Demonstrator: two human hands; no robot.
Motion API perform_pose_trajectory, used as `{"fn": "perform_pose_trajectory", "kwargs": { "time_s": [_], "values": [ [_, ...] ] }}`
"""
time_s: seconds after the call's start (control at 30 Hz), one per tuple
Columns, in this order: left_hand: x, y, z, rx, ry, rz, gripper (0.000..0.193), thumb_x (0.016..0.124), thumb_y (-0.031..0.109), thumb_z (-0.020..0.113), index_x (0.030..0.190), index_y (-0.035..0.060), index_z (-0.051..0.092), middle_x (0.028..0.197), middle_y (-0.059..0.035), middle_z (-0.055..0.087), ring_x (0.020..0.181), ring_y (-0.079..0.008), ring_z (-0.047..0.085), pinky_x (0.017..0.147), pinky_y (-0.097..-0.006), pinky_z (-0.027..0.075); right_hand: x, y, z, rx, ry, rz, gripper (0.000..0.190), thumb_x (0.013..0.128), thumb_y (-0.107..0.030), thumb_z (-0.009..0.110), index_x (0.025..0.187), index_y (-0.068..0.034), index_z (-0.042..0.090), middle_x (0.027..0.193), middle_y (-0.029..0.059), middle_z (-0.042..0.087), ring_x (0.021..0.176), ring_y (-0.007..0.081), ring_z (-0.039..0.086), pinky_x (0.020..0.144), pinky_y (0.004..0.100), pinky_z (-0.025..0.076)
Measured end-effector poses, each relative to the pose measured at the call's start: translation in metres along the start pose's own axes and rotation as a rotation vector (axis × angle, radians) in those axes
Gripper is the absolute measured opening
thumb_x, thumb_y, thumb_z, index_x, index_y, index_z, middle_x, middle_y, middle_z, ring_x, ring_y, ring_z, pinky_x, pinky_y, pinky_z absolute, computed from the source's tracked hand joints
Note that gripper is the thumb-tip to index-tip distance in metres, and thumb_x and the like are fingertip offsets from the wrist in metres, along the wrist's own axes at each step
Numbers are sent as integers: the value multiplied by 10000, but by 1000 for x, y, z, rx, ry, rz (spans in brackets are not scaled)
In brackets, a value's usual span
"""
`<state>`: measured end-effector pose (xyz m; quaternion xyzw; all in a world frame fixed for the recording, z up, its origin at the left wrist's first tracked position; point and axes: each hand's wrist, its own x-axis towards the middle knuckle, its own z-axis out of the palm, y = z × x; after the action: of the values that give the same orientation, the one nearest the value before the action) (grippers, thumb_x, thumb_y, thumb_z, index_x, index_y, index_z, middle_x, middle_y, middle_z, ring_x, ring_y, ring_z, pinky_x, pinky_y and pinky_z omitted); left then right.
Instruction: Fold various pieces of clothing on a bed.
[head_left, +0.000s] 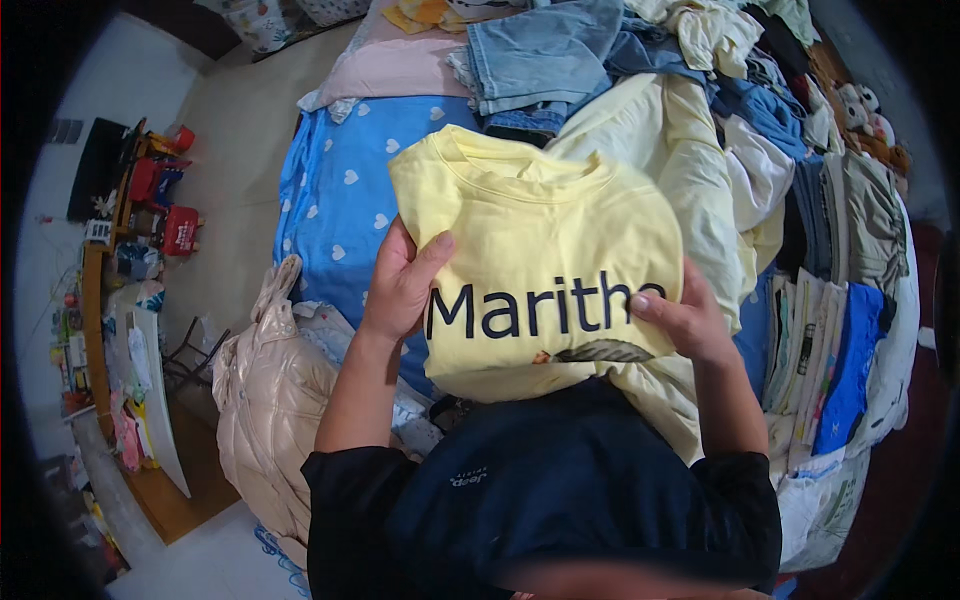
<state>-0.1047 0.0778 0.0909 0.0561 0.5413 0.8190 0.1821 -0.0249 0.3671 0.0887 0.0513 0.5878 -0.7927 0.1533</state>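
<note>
A yellow T-shirt (525, 232), folded into a compact bundle, is held up between my two hands over the bed. Its round collar faces away from me, and dark printed lettering with part of a picture shows on the front. My left hand (409, 281) grips the left side, thumb on top and fingers hidden underneath. On the opposite side my right hand (686, 311) pinches the edge, its thumb over the end of the lettering. Below the shirt, loose pale yellow cloth (664, 390) hangs close to my body.
Blue heart-patterned bedding (352, 180) lies beneath. Folded jeans (544, 64) and a pale yellow garment (637, 124) are beyond the shirt. Folded clothes (802, 352) stand in a row at right. A shiny beige puffer jacket (274, 390) sits at left, near a wooden desk (176, 502).
</note>
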Motion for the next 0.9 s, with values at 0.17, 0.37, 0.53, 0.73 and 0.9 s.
{"fn": "perform_pose_trajectory", "kwargs": {
  "time_s": [0.17,0.37,0.53,0.73,0.9],
  "values": [
    [-17,-74,0,13,14,-356,354,934,127,520,1255,17,419,1128,-90,575,992,-150,591,841,-300,505,-48,19,-22,-45,186,64,648,782,-110,716,1327,14,387,1109,71,596,940,137,588,822,275,481],
    [-48,-94,1,95,68,-564,386,948,187,515,1275,27,387,1058,-68,563,955,-143,587,781,-299,507,-89,79,-27,-254,331,144,660,796,-82,693,1352,24,352,1190,103,549,1043,151,540,909,282,435],
    [-102,-76,-3,631,-68,-273,328,921,178,567,1188,16,466,966,-39,561,863,-95,551,756,-232,453,-103,61,-18,-144,371,108,647,808,-35,672,1354,25,330,1189,119,552,1072,151,541,919,280,437],
    [-124,-97,10,368,-169,-467,377,779,215,754,1017,10,546,848,11,555,744,-55,502,682,-218,432,-117,71,-15,-198,361,60,610,829,-5,642,1346,27,319,1145,114,568,1047,148,557,905,290,454],
    [-126,-102,1,539,-285,-495,395,751,212,778,1001,20,539,821,19,535,719,-55,486,667,-220,428,-131,96,-34,-218,494,52,399,843,-55,642,1177,-8,427,990,71,594,866,96,573,731,234,468]
  ]
}}
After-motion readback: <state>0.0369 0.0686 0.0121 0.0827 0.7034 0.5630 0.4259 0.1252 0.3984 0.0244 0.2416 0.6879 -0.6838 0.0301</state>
